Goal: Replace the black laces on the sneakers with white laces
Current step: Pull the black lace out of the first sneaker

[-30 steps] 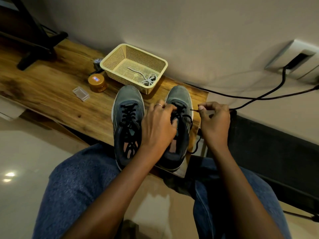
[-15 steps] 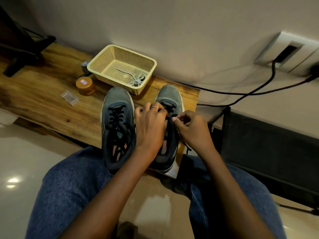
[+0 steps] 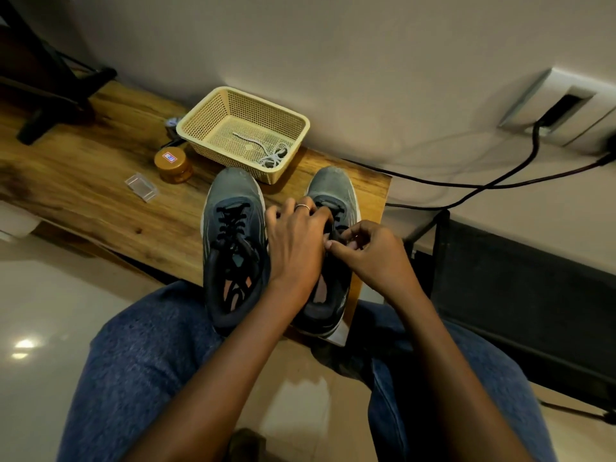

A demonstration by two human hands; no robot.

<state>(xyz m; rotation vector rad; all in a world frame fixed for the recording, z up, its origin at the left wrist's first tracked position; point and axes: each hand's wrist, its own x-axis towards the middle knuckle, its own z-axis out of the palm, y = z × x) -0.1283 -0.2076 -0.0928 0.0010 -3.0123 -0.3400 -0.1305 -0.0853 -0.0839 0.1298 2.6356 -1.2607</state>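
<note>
While both sneakers sit on the wooden bench [image 3: 83, 181] | left hand [image 3: 295, 241] curled over right sneaker [image 3: 328, 195] | right hand [image 3: 370, 251] pinches its black lace [image 3: 337, 215] | left sneaker [image 3: 233, 235] fully laced | white laces [image 3: 271, 156] untouched in basket [image 3: 196, 120] | stage: early unlacing.

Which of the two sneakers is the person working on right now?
The right sneaker, nearer the table's end. Both hands are on its black lace; the left sneaker beside it sits untouched, fully laced.

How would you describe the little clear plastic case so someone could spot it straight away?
On the wooden bench, look left of the two sneakers. Beside the round amber jar lies the clear plastic case, flat, rectangular and see-through.
</note>
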